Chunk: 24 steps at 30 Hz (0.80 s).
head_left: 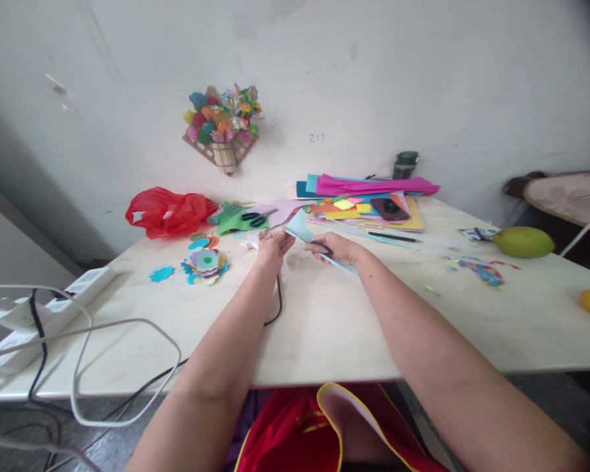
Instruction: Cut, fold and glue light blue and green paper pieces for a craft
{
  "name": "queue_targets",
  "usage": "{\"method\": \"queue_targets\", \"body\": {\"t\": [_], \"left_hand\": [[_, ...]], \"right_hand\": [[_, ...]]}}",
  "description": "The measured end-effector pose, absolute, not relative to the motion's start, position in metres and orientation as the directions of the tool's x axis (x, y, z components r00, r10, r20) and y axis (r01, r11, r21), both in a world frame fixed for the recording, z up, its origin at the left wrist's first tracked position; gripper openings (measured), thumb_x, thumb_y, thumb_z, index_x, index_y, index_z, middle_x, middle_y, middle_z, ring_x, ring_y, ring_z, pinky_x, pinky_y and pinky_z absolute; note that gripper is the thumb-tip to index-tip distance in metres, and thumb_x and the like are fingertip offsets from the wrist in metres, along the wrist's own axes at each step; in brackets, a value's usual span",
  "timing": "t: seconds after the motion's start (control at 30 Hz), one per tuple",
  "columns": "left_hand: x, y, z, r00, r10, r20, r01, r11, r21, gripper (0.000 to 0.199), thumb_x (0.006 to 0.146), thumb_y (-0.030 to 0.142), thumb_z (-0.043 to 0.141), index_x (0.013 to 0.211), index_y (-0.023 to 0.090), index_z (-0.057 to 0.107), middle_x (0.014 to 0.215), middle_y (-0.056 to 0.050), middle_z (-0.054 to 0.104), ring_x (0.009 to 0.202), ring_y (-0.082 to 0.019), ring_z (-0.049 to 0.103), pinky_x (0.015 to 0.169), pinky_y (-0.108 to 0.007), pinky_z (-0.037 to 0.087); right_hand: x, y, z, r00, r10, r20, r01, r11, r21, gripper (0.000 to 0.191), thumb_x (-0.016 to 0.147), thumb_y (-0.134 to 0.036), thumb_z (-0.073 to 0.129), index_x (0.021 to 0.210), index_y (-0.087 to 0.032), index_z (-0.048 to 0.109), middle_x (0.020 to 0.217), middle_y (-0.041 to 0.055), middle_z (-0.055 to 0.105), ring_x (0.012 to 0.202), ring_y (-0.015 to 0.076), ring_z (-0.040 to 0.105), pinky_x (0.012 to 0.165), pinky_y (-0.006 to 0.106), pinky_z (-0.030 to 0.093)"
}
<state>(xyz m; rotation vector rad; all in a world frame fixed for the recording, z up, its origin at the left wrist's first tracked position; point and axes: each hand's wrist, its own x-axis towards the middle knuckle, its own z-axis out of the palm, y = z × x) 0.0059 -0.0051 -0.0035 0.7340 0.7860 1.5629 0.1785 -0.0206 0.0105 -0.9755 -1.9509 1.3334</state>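
Over the middle of the table, my left hand (276, 247) is closed on a piece of light blue paper (299, 226). My right hand (338, 248) grips black-handled scissors (320, 247), with the fingers wrapped round the handles. The blades point left towards the paper; whether they touch it I cannot make out. A strip of light blue paper (341, 263) hangs below my right hand. Left of my left hand lies a pile of paper flower shapes (206, 262), and a single blue one (162, 274) lies apart from it.
A second pair of scissors (258, 217) rests on green paper near a red plastic bag (170, 211). Coloured sheets (373, 186), a phone (389, 209) and a pen (392, 236) lie at the back. A green fruit (524, 242) sits right; a power strip (73, 295) with cables is left.
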Motion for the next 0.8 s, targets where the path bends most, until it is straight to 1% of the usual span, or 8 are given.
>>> {"method": "queue_targets", "body": {"t": [0.1,0.2,0.3,0.4,0.57,0.7,0.8], "left_hand": [[0.0026,-0.0013,-0.0067,-0.093,0.994,0.053,-0.562,-0.096,0.821,0.007,0.065,0.007,0.056,0.064,0.014,0.056,0.058,-0.001,0.063,0.061,-0.013,0.063,0.077,-0.032,0.051],[0.0016,0.0001,-0.0081,-0.083,0.995,0.048,-0.556,-0.086,0.827,0.007,0.065,0.006,0.056,0.064,0.013,0.056,0.059,-0.002,0.064,0.062,-0.014,0.064,0.078,-0.033,0.050],[0.0015,-0.0008,-0.0075,-0.094,0.995,0.042,-0.549,-0.087,0.831,0.008,0.066,0.006,0.056,0.063,0.013,0.056,0.060,-0.003,0.064,0.061,-0.014,0.064,0.078,-0.034,0.050],[0.0011,-0.0021,-0.0067,-0.093,0.995,0.039,-0.552,-0.084,0.829,0.009,0.066,0.005,0.055,0.062,0.014,0.056,0.060,-0.003,0.064,0.061,-0.014,0.064,0.078,-0.034,0.050],[0.0002,-0.0025,-0.0068,-0.073,0.996,0.053,-0.561,-0.086,0.823,0.010,0.065,0.005,0.056,0.061,0.014,0.056,0.060,-0.003,0.065,0.061,-0.014,0.063,0.076,-0.033,0.051],[-0.0002,-0.0018,-0.0069,-0.065,0.996,0.058,-0.560,-0.084,0.824,0.008,0.065,0.006,0.057,0.063,0.014,0.056,0.059,-0.002,0.064,0.061,-0.013,0.063,0.077,-0.032,0.051],[-0.0001,-0.0015,-0.0065,-0.069,0.997,0.044,-0.555,-0.075,0.828,0.009,0.065,0.006,0.058,0.063,0.014,0.055,0.058,-0.002,0.063,0.061,-0.013,0.063,0.078,-0.033,0.051]], "right_hand": [[0.1757,-0.0203,0.0093,-0.573,0.819,0.042,0.236,0.214,-0.948,0.023,0.075,-0.035,0.056,0.064,-0.016,0.048,0.045,-0.0054,0.045,0.035,0.0051,0.038,0.034,0.018,0.027],[0.1737,-0.0203,0.0081,-0.552,0.834,0.021,0.269,0.201,-0.942,0.022,0.075,-0.036,0.055,0.071,-0.015,0.052,0.045,-0.0055,0.046,0.034,0.0053,0.039,0.031,0.018,0.022],[0.1721,-0.0200,0.0071,-0.554,0.832,0.029,0.275,0.216,-0.937,0.024,0.077,-0.039,0.053,0.080,-0.015,0.055,0.046,-0.0054,0.049,0.031,0.0049,0.036,0.030,0.018,0.019],[0.1710,-0.0195,0.0069,-0.559,0.829,0.031,0.274,0.220,-0.936,0.028,0.076,-0.042,0.053,0.083,-0.015,0.055,0.047,-0.0050,0.050,0.031,0.0047,0.036,0.029,0.018,0.018],[0.1698,-0.0190,0.0079,-0.544,0.839,0.025,0.283,0.212,-0.935,0.029,0.075,-0.043,0.055,0.080,-0.014,0.056,0.047,-0.0050,0.048,0.033,0.0048,0.038,0.030,0.018,0.019],[0.1684,-0.0167,0.0062,-0.531,0.847,0.035,0.265,0.205,-0.942,0.026,0.071,-0.040,0.059,0.074,-0.015,0.054,0.044,-0.0062,0.044,0.036,0.0054,0.039,0.034,0.018,0.025],[0.1682,-0.0133,0.0032,-0.522,0.850,0.071,0.257,0.236,-0.937,0.025,0.069,-0.038,0.061,0.068,-0.015,0.052,0.044,-0.0062,0.044,0.037,0.0053,0.038,0.036,0.018,0.027]]}}
